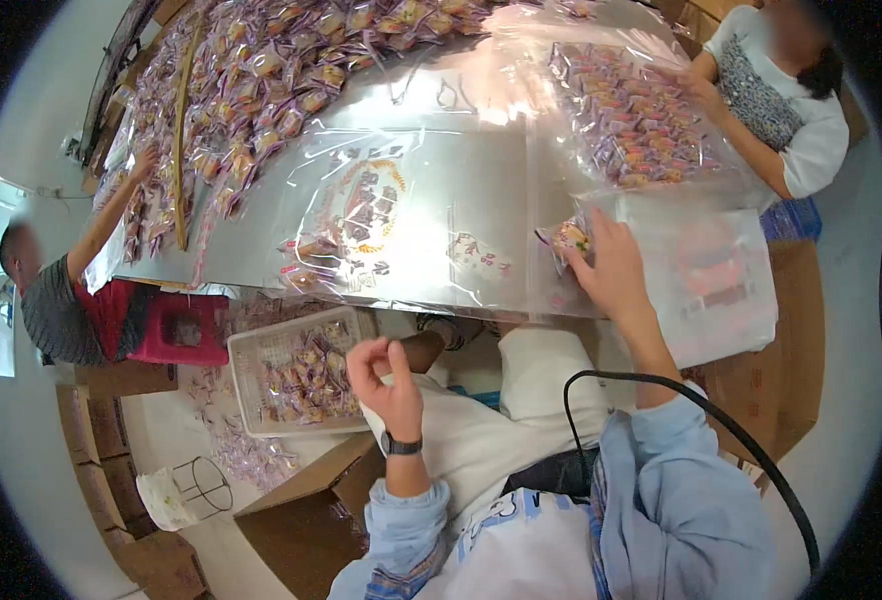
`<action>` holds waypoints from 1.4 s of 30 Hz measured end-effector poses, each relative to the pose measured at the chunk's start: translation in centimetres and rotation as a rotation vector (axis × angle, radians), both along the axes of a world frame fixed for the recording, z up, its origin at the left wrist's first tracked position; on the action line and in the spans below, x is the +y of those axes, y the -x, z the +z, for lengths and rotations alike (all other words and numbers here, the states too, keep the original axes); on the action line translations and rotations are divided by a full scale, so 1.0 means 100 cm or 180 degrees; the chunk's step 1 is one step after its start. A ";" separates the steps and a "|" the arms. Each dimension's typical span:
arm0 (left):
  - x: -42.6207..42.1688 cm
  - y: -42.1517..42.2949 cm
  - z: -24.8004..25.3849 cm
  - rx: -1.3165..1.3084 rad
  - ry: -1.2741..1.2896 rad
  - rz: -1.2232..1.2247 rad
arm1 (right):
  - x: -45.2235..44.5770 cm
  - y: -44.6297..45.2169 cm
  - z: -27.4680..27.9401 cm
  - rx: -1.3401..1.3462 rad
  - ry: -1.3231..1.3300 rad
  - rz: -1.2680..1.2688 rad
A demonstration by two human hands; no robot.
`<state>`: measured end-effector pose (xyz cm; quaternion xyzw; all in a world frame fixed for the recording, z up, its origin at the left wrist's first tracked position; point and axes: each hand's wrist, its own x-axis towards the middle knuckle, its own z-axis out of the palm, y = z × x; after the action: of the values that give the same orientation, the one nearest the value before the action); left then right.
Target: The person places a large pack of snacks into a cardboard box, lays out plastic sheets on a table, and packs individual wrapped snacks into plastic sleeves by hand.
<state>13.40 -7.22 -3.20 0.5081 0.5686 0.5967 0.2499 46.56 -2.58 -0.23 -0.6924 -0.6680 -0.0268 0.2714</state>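
My right hand (613,268) is at the table's front edge, its thumb and fingers around a small wrapped item (569,238) in a clear and purple wrapper. My left hand (386,378) is raised over my lap, fingers curled in, a dark watch on the wrist; nothing shows in it. Flat on the metal table (481,170) lies a clear printed bag (361,215), with a few wrapped items (311,262) at its lower left. Beyond my right hand, a large clear bag (631,115) holds several rows of wrapped items.
A big heap of wrapped items (271,60) covers the back left. A stack of plastic bags (706,280) lies at right. Below stand a white crate (246,390) and open cardboard boxes (306,510). One person (806,120) is at right, another (56,310) at left.
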 end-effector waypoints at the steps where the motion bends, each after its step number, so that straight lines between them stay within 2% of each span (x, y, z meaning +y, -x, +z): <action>1: 0.010 -0.009 0.016 0.0348 -0.0147 -0.0053 | 0.002 0.000 -0.001 0.0213 0.0230 -0.0075; 3: 0.038 -0.028 0.045 0.1128 -0.0380 -0.0101 | 0.007 0.002 -0.001 0.0643 0.0682 -0.0201; 6: 0.075 -0.058 0.079 0.2205 -0.0862 -0.0081 | 0.009 0.001 -0.012 0.0690 0.0462 -0.0061; 9: 0.092 -0.073 0.072 0.2823 -0.0546 0.0001 | 0.007 0.004 -0.011 0.0226 0.0127 -0.0090; 12: 0.094 -0.078 0.053 0.3248 -0.0321 -0.0059 | 0.007 0.004 -0.002 0.1321 0.0370 0.0051; 13: 0.097 -0.078 0.043 0.3290 -0.0453 0.0015 | 0.006 0.009 0.003 0.1656 0.0172 0.0088; 15: 0.096 -0.078 0.041 0.3299 -0.0534 0.0075 | 0.003 0.023 0.011 0.2303 -0.0162 0.0186; 18: 0.091 -0.078 0.038 0.3083 -0.0673 0.0060 | -0.005 0.042 -0.001 0.2539 -0.0442 0.0887; 19: 0.090 -0.078 0.036 0.2929 -0.0657 0.0031 | -0.009 0.048 0.002 0.1626 -0.0953 0.1265; 22: 0.087 -0.077 0.041 0.2657 -0.0866 0.0046 | -0.004 0.061 -0.015 0.1109 -0.0870 0.1516; 25: 0.078 -0.073 0.039 0.2408 -0.0745 0.0090 | 0.005 0.077 -0.025 0.1819 -0.0152 0.1178; 28: 0.074 -0.069 0.041 0.2111 -0.0562 0.0093 | 0.024 0.088 -0.013 0.1633 -0.0061 0.1403; 31: 0.069 -0.070 0.044 0.1964 -0.0516 0.0005 | 0.052 0.104 -0.017 0.1335 -0.0521 0.2030; 34: 0.071 -0.067 0.045 0.1816 -0.0586 -0.0002 | 0.068 0.126 -0.019 0.1794 -0.0539 0.2275; 37: 0.070 -0.057 0.051 0.1695 -0.0489 -0.0018 | 0.066 0.142 -0.019 0.2917 0.0293 0.1539; 40: 0.069 -0.055 0.059 0.1543 -0.0420 -0.0011 | 0.072 0.147 -0.037 0.2915 0.0472 0.1142; 42: 0.072 -0.058 0.055 0.1543 -0.0585 -0.0045 | 0.097 0.155 -0.064 0.3378 0.0694 0.1251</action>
<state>19.19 -0.05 2.31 0.6608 0.5517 0.5049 0.0633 31.09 7.16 -6.62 -0.4979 -0.5554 0.4442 0.4964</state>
